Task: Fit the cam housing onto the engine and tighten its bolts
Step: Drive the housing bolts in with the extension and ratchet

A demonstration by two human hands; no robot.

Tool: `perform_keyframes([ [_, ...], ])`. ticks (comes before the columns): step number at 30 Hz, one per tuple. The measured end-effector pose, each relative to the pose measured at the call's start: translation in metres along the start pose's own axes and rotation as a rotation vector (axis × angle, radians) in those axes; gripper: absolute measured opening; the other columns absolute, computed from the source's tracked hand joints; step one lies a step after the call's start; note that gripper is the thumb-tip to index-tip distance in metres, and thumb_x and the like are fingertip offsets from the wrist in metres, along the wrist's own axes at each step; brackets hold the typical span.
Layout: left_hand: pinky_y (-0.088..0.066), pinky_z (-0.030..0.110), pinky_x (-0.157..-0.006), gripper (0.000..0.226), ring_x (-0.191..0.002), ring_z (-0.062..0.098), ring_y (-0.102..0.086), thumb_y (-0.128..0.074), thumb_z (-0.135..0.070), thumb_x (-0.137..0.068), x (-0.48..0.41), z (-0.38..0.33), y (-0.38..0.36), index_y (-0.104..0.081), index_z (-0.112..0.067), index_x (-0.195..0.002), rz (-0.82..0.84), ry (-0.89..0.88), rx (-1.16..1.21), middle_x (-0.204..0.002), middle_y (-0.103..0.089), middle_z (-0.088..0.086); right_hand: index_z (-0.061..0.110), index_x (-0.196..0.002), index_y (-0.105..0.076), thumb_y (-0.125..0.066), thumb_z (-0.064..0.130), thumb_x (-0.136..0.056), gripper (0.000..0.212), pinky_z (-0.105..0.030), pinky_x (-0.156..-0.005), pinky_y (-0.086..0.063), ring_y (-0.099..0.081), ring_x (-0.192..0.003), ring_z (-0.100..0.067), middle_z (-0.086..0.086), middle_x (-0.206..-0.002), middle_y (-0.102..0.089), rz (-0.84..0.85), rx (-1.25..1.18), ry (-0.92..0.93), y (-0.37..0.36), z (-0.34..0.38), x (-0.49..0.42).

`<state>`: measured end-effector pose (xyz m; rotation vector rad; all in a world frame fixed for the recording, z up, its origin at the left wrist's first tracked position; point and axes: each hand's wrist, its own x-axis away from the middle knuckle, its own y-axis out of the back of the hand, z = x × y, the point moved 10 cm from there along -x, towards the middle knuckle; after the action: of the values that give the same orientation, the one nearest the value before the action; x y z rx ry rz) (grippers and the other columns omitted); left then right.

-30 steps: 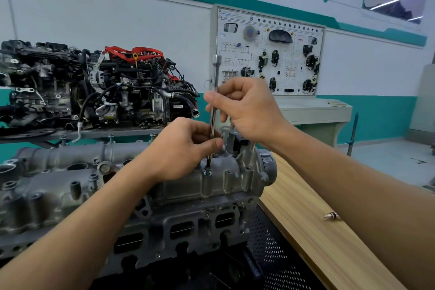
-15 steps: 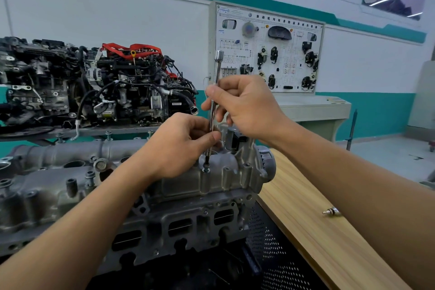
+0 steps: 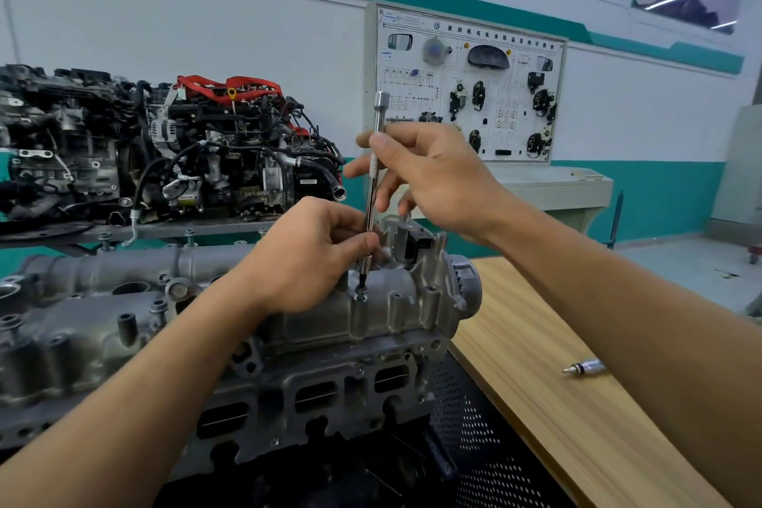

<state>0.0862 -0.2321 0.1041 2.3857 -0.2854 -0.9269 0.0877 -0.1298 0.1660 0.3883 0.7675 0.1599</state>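
Grey cast-aluminium cam housing (image 3: 288, 313) sits on top of the engine block (image 3: 313, 396), left of the light wood-grain counter (image 3: 548, 392). Left hand (image 3: 307, 256), grip pinched on the lower end of a slim chrome extension bar (image 3: 373, 186) standing upright, tip in a small dark bolt (image 3: 361, 295) on the housing. Right hand (image 3: 433, 177), grip pinching the bar's knurled upper shaft, other fingers spread. Small chrome bit (image 3: 585, 366) lies on counter
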Motion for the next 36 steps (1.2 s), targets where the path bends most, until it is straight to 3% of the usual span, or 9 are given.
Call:
perform_keyframes([
  [4, -0.055, 0.056, -0.088, 0.015, -0.093, 0.040, -0.070, -0.060, -0.014, -0.100, 0.000, 0.004, -0.004, -0.074, -0.013, -0.097, 0.031, 0.026, 0.002, -0.088, -0.079, -0.007, 0.012, -0.091, -0.065, -0.051, 0.015, -0.104, 0.019, -0.022, -0.045, -0.045, -0.061, -0.052, -0.014, -0.001, -0.086, -0.077, 0.034, -0.004, -0.022, 0.001, 0.000, -0.001],
  [8, -0.055, 0.047, -0.063, 0.021, -0.059, 0.028, -0.064, -0.077, -0.033, -0.086, 0.001, -0.004, 0.005, -0.075, -0.013, -0.092, -0.102, 0.012, 0.011, -0.069, -0.074, 0.007, 0.008, -0.075, -0.067, -0.065, 0.014, -0.095, 0.021, -0.025, -0.043, -0.050, -0.067, -0.048, -0.018, -0.010, -0.075, -0.076, -0.062, 0.022, 0.005, 0.008, 0.006, 0.000],
  [14, -0.058, 0.046, -0.063, 0.027, -0.064, 0.031, -0.069, -0.081, -0.035, -0.080, -0.002, -0.016, 0.023, -0.074, -0.010, -0.074, -0.232, -0.013, -0.082, -0.065, -0.072, 0.007, 0.009, -0.065, -0.063, -0.083, 0.025, -0.080, 0.030, -0.025, -0.042, -0.048, -0.066, -0.044, -0.021, -0.011, -0.052, -0.067, -0.224, 0.093, 0.046, 0.017, 0.012, 0.000],
  [18, -0.059, 0.054, -0.074, 0.019, -0.079, 0.044, -0.069, -0.068, -0.021, -0.095, -0.012, -0.013, 0.012, -0.074, -0.003, -0.089, -0.027, 0.028, -0.081, -0.078, -0.075, 0.018, 0.015, -0.094, -0.067, -0.061, 0.027, -0.099, 0.014, -0.022, -0.044, -0.047, -0.068, -0.055, -0.019, -0.008, -0.079, -0.075, 0.025, 0.020, -0.031, 0.010, 0.017, -0.013],
  [21, -0.062, 0.043, -0.080, 0.012, -0.080, 0.025, -0.075, -0.065, -0.013, -0.097, -0.016, -0.015, 0.006, -0.074, -0.006, -0.093, 0.116, 0.060, -0.059, -0.083, -0.079, 0.005, 0.015, -0.112, -0.061, -0.053, 0.021, -0.103, 0.013, -0.026, -0.047, -0.051, -0.069, -0.061, -0.019, -0.008, -0.090, -0.076, 0.133, 0.090, -0.010, 0.019, 0.030, -0.023],
  [26, -0.060, 0.031, -0.086, 0.013, -0.088, 0.014, -0.076, -0.059, -0.009, -0.100, -0.018, -0.011, 0.000, -0.072, -0.010, -0.098, 0.259, 0.117, -0.002, -0.091, -0.080, -0.002, 0.013, -0.100, -0.066, -0.055, 0.020, -0.102, 0.013, -0.033, -0.059, -0.059, -0.066, -0.067, -0.011, -0.005, -0.080, -0.069, 0.351, 0.452, 0.065, 0.028, 0.046, -0.037],
  [30, -0.060, 0.041, -0.073, 0.011, -0.070, 0.022, -0.072, -0.069, -0.025, -0.095, -0.019, -0.012, 0.007, -0.075, -0.016, -0.091, 0.169, 0.101, -0.050, -0.077, -0.077, 0.002, 0.017, -0.091, -0.056, -0.051, 0.029, -0.103, 0.018, -0.013, -0.058, -0.041, -0.048, -0.058, 0.000, 0.008, -0.068, -0.054, 0.491, 0.751, 0.207, 0.012, 0.059, -0.045],
  [33, -0.054, 0.044, -0.057, 0.034, -0.056, 0.030, -0.063, -0.079, -0.046, -0.081, -0.022, -0.022, 0.027, -0.073, -0.013, -0.076, -0.048, 0.070, -0.093, -0.065, -0.072, 0.011, 0.020, -0.084, -0.048, -0.043, 0.037, -0.104, 0.027, -0.026, -0.057, -0.027, -0.045, -0.062, -0.005, 0.007, -0.069, -0.049, 0.580, 1.009, 0.346, -0.006, 0.069, -0.047],
  [36, -0.054, 0.030, -0.054, 0.037, -0.050, 0.014, -0.065, -0.080, -0.053, -0.069, -0.023, -0.033, 0.043, -0.072, -0.017, -0.069, -0.222, 0.044, -0.085, -0.057, -0.071, -0.001, 0.015, -0.076, -0.049, -0.033, 0.043, -0.106, 0.044, -0.030, -0.050, -0.022, -0.042, -0.056, -0.010, 0.003, -0.062, -0.046, 0.577, 1.205, 0.439, -0.012, 0.075, -0.049],
])
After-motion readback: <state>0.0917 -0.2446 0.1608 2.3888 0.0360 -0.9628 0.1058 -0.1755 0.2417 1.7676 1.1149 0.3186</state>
